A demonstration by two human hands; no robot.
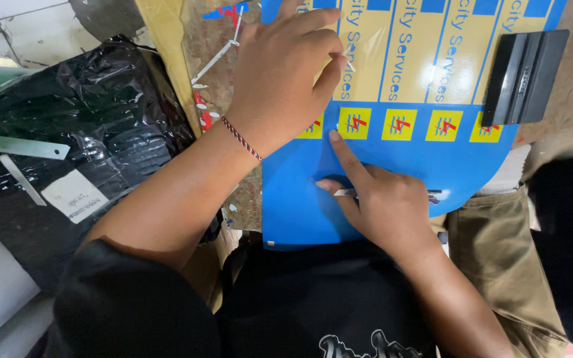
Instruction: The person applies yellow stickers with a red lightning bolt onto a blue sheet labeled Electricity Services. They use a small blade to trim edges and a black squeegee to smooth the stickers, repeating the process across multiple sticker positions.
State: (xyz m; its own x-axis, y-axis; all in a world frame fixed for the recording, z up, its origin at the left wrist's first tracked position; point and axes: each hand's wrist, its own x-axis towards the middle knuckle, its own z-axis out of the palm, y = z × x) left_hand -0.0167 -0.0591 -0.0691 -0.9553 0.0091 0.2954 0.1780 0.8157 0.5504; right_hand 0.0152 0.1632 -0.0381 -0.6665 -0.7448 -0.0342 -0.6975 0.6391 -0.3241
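Black-shirted torso fills the bottom of the frame, both bare forearms rising from it toward centre. Right hand (382,202), centre-right, grips a thin metal blade (345,193) pinched between thumb and curled fingers, index finger stretched out flat on the blue sign sheet (419,162). Left hand (283,69), upper centre, fingers bent, pinching a small clear film strip (348,58) at the edge of a yellow panel; a braided thread bracelet (240,139) circles that wrist.

Sheet runs from the top edge down to the lap, rounded lower edge just above the shirt. Blue ground, tall yellow panels with lettering above, a row of small yellow squares with red marks across the middle. Bare blue area around the right hand gives free room; sheet's left edge sits over a brown scrap-strewn board (213,59).

Black squeegee (524,76) lies on the sheet's upper right corner, well apart from both hands. Crumpled black plastic wrap (101,126) crowds the left side, a metal ruler (18,146) lying on it. Khaki trouser leg (499,252) at lower right.
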